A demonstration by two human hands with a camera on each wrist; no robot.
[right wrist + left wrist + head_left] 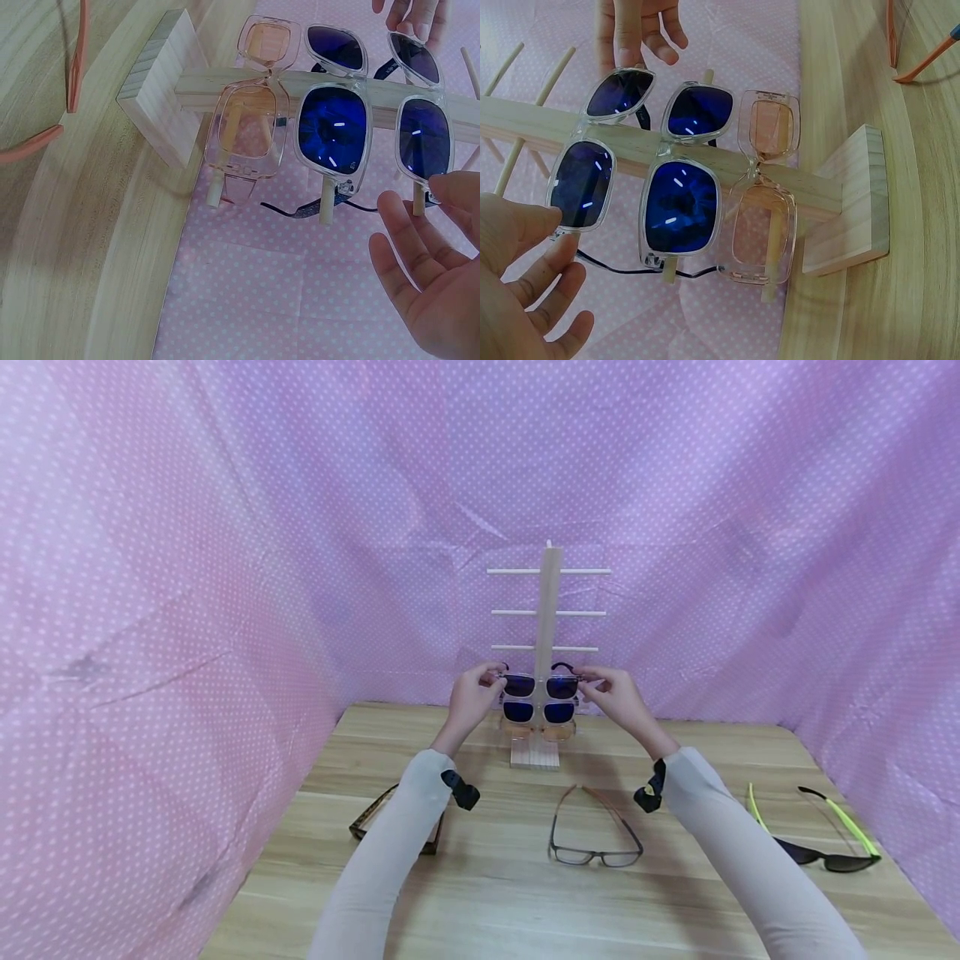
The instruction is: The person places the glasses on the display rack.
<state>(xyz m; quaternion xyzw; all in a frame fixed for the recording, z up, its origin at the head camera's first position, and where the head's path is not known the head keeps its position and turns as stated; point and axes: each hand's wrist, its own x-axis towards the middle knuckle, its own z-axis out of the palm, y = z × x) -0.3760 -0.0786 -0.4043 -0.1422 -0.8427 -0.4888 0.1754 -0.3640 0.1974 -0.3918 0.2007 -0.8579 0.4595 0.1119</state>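
Observation:
A pair of clear-framed sunglasses with dark blue lenses is at the front of a wooden glasses rack, above two other pairs. My left hand pinches its left outer corner between thumb and finger. At the opposite corner, my right hand pinches the frame, thumb in front. Just below sits a similar blue-lensed pair, and under that a pair of clear peach-tinted glasses. In the right wrist view, a peg end shows just below the held pair's lens; whether its weight rests there I cannot tell.
Bare pegs cross the upper post. On the wooden table lie dark-framed glasses partly behind my left sleeve, grey glasses with orange-brown temples, and black sunglasses with lime temples at right. Pink dotted cloth surrounds the table.

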